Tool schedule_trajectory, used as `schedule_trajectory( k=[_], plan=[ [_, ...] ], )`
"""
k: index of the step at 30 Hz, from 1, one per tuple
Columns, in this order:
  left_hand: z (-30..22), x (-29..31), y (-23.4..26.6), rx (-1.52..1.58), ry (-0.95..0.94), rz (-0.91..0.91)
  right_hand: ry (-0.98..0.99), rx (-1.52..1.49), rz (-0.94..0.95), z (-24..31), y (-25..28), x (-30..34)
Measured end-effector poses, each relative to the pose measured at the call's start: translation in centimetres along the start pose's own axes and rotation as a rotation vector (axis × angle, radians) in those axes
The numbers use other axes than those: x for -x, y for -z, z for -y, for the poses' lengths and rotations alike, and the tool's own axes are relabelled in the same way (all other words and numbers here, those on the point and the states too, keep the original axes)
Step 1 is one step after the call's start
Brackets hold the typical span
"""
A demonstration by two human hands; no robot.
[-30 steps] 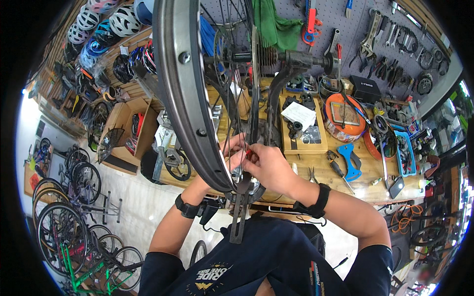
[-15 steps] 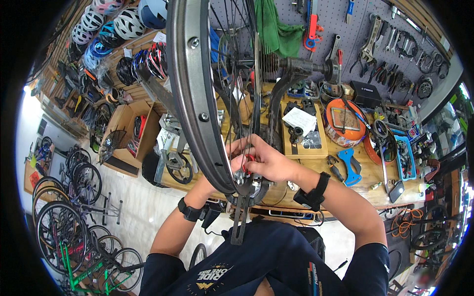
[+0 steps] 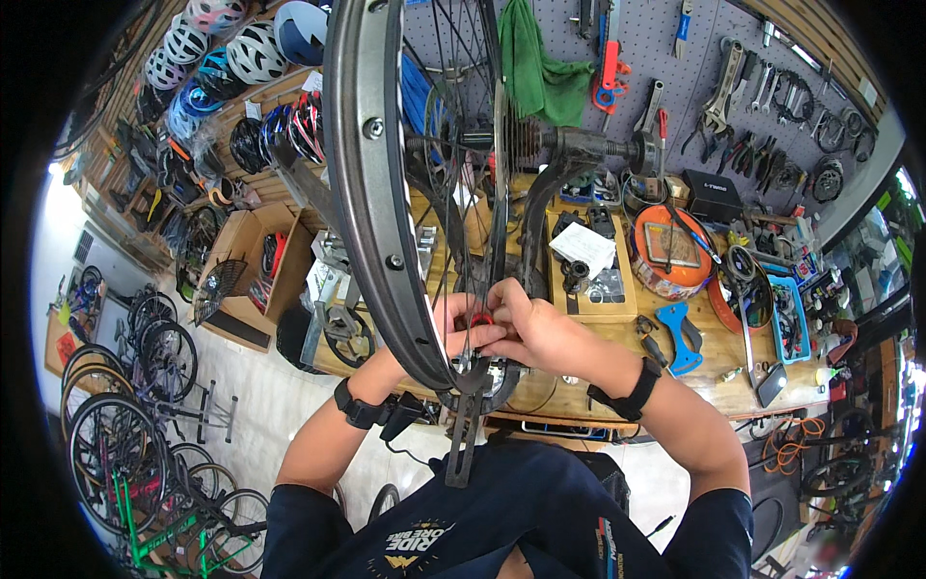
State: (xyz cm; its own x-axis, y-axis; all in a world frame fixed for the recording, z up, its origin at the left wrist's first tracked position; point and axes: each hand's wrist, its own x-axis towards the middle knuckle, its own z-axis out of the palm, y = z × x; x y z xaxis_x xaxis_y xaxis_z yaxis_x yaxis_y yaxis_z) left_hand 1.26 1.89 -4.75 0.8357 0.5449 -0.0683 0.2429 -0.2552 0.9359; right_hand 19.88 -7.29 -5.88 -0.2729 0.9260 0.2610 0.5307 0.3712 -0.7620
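A bicycle wheel stands upright in a dark truing stand, its grey rim crossing in front of me. At the low part of the rim, among the spokes, my left hand reaches in from behind the rim, partly hidden by it. My right hand meets it from the other side, fingers curled. Between the fingertips of both hands is a small red tool, apparently a spoke wrench; both hands close round it, though the exact grip is partly covered. Just below them is the stand's slotted metal arm.
On the wooden bench are a cardboard tray with parts, a round orange tin, a blue tool and a blue basket. Tools hang on the pegboard. An open carton and several bicycles stand at left.
My hands have shifted slightly around the red tool, and the fingers of my right hand have curled in closer to my left. The wheel's rim has turned a little.
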Motion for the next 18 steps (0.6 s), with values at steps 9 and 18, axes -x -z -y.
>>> schedule_trajectory(
  k=[9,18],
  plan=[
    [-0.9,-0.3,-1.4,-0.607,-0.207,-0.276,-0.211,-0.183,-0.114,-5.2,2.3,0.0],
    [0.4,1.0,1.3,0.633,0.028,0.340,-0.216,-0.080,-0.214,-7.8,-2.3,-5.4]
  ],
)
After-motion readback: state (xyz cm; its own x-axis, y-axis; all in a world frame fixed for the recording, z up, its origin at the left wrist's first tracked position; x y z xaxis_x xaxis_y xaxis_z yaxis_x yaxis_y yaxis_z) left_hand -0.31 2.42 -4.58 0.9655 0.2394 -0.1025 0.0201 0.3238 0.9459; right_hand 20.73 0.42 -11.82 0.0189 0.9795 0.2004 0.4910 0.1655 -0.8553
